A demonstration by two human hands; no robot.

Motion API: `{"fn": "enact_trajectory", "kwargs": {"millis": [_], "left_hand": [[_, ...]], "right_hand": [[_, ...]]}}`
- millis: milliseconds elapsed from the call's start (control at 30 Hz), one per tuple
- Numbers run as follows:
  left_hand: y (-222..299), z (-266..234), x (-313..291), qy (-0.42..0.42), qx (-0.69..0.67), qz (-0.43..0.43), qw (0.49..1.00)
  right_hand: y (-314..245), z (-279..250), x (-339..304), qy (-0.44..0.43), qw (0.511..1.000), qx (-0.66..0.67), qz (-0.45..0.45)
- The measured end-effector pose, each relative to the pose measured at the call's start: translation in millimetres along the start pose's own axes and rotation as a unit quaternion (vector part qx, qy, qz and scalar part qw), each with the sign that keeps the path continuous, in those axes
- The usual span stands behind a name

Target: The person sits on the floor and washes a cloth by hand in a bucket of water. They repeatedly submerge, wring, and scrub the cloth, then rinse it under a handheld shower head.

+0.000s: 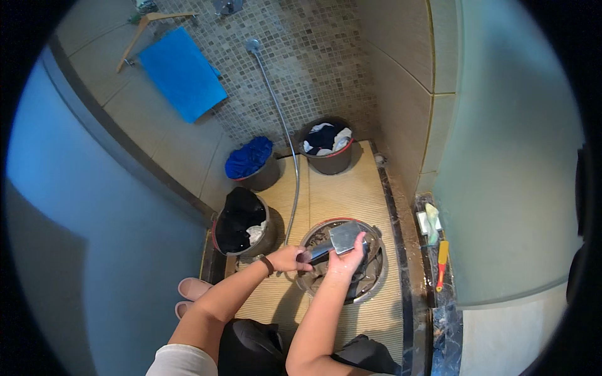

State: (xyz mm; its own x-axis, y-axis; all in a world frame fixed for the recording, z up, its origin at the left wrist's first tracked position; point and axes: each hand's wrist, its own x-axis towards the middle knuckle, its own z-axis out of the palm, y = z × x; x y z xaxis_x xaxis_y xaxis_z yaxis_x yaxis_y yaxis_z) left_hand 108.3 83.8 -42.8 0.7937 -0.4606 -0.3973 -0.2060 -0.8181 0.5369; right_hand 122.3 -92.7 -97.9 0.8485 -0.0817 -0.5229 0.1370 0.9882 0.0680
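Note:
My left hand (290, 258), with a dark band on its wrist, is closed round the handle of a square grey shower head (347, 237). Against the head's lower right edge, my right hand (347, 260) grips it, its thumb and fingers partly hidden. The shower head is held tilted above a round basin (375, 291). Wet brown and dark clothes (335, 279) fill that basin. A metal hose (296, 188) runs from the wall down toward my left hand, where its end is hidden.
Three buckets of laundry stand beyond: black clothes (237, 219), blue cloth (249, 158), and dark and white clothes (325, 139). Pink slippers (193, 288) lie at left. A yellow-and-red brush (442, 266) rests on the right ledge beside glass (514, 188). A blue cloth (183, 74) hangs on the wall.

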Motion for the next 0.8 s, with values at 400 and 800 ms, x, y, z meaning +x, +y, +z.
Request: {"fn": "enact_trajectory", "kwargs": {"millis": [400, 800], "left_hand": [[9.8, 3.4, -1.7, 0.173, 0.036, 0.028, 0.984], [56.7, -35.1, -28.1, 0.189, -0.047, 0.003, 0.981]], "right_hand": [[-4.6, -29.7, 38.8, -0.095, 0.992, 0.083, 0.014], [-66.6, -41.5, 32.9, -0.115, 0.939, -0.321, -0.053]]}}
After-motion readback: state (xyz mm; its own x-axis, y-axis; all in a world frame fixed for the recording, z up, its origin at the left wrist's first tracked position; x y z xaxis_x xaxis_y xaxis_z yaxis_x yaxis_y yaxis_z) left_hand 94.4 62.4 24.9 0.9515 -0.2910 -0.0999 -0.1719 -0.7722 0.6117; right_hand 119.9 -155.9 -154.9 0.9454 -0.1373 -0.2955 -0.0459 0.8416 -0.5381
